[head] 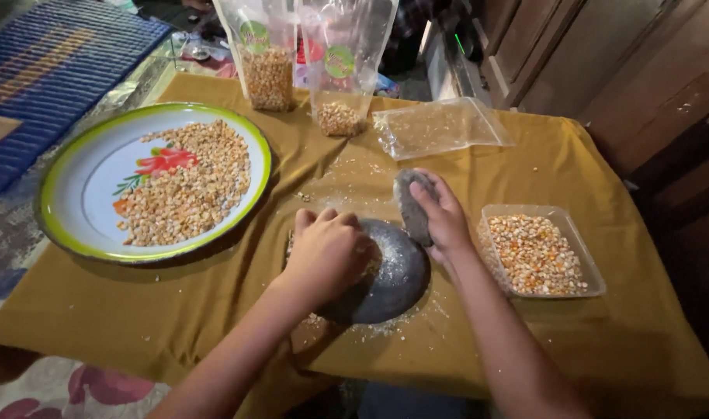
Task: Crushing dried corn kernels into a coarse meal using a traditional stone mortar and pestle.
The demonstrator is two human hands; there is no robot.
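Right hand point(441, 219) gripping grey pestle stone point(413, 203), fingers closing around it, just above stone mortar point(393, 283). Left hand point(323, 252) resting curled, half-closed, inside mortar, holding nothing visible.

One head-worn camera looks steeply down and forward, close over the cloth-covered table point(214, 310).

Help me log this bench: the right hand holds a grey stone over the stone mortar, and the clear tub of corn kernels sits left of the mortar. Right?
Not quite. In the head view the clear tub of corn kernels sits right of the stone mortar, not left. The right hand does hold the grey stone over it.
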